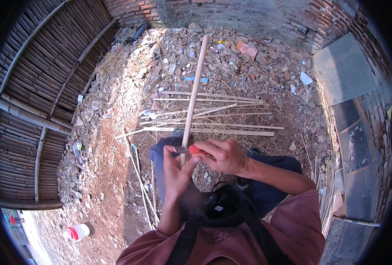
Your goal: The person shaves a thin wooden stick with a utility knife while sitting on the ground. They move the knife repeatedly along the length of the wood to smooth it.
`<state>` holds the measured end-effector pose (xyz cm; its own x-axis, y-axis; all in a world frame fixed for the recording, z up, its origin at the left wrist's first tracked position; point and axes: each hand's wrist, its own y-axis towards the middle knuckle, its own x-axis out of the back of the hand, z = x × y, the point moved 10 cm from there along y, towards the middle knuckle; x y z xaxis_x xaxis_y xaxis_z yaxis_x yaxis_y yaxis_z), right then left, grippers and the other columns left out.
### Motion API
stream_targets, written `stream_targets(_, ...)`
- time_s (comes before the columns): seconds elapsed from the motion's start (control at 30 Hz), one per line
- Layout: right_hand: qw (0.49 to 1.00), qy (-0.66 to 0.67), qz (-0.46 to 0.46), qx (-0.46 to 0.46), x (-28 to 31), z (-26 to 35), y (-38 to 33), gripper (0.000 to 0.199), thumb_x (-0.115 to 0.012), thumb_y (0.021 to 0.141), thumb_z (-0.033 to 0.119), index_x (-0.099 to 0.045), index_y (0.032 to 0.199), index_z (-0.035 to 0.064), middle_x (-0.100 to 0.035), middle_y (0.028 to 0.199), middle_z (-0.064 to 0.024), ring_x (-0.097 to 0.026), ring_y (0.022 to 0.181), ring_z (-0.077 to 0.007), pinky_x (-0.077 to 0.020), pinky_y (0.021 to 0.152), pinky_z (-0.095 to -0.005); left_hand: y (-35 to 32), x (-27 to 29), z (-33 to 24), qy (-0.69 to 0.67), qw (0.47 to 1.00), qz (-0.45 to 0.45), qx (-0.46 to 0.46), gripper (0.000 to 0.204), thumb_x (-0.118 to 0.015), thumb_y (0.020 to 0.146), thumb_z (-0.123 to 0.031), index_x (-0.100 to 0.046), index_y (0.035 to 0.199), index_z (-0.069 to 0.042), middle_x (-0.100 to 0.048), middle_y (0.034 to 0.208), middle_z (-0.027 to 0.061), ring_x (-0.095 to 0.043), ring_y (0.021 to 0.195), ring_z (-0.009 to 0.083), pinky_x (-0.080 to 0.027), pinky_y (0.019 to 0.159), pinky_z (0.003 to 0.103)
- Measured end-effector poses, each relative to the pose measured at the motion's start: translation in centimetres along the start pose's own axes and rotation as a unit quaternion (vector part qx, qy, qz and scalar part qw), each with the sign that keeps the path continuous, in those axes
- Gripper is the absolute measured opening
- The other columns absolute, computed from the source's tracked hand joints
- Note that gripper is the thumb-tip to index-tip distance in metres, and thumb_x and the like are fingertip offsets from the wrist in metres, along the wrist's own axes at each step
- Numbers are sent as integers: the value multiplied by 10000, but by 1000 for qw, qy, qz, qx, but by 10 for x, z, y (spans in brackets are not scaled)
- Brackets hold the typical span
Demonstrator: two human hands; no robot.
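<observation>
A long pale bamboo strip runs away from my lap toward the rubble ahead. My left hand is closed around its near end, fingertips beside the knife blade. In my right hand is a knife with a red handle. Its short metal blade lies across the strip, pointing left. The lower end of the strip is partly hidden by my left hand. Beyond my knees, several more thin strips lie crosswise on the ground.
Broken brick and litter cover the ground up to a brick wall. A bamboo-slat panel stands at left; flat sheets lean at right. A red-and-white container sits at lower left. More strips lie beside my left leg.
</observation>
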<state>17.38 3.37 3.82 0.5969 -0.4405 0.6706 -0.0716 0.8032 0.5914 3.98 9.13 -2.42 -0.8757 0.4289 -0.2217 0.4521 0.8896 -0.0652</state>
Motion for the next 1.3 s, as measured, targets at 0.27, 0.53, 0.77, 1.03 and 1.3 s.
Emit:
stream_targets(0.27,999,-3,28,-43,3,0,3,369,-827,880,188,-738,1218,68,-779,930,-95,-750,658,-253,-595,528,-354,1,7,8,74,997,-12,20,462,-803,973,-73,-365,1121,-91,-694,805,33,-524,625,-4,-336,508,182)
stream_targets(0.53,1000,25,18,2,1,-5,3,288,-784,915,252,-744,1166,116,-687,759,-44,-692,570,-235,-550,474,-371,-2,0,4,15,1000,3,8,374,-776,978,-29,-457,1171,-64,-722,869,50,-624,750,25,-480,641,174)
stream_targets(0.77,1000,21,21,2,-2,-3,1,288,-778,926,253,-739,1178,118,-679,756,-44,-689,559,-227,-559,472,-365,-2,1,9,-35,999,16,10,498,-787,962,-2,-332,1142,-95,-733,974,114,-666,871,75,-492,695,189)
stream_targets(1.03,1000,-2,6,1,-1,0,-1,297,-778,932,268,-735,1193,134,-663,775,-32,-685,552,-215,-552,459,-358,-1,1,2,35,999,7,9,436,-791,965,-19,-373,1063,-93,-698,859,47,-554,698,-1,-384,555,174)
stream_targets(1.3,1000,-12,-16,-20,5,-2,1,296,-779,932,288,-732,1191,154,-661,765,-30,-678,548,-211,-535,450,-362,-1,-2,-3,48,998,-31,-2,333,-805,976,-87,-473,999,-92,-600,763,-63,-463,631,-34,-323,528,158)
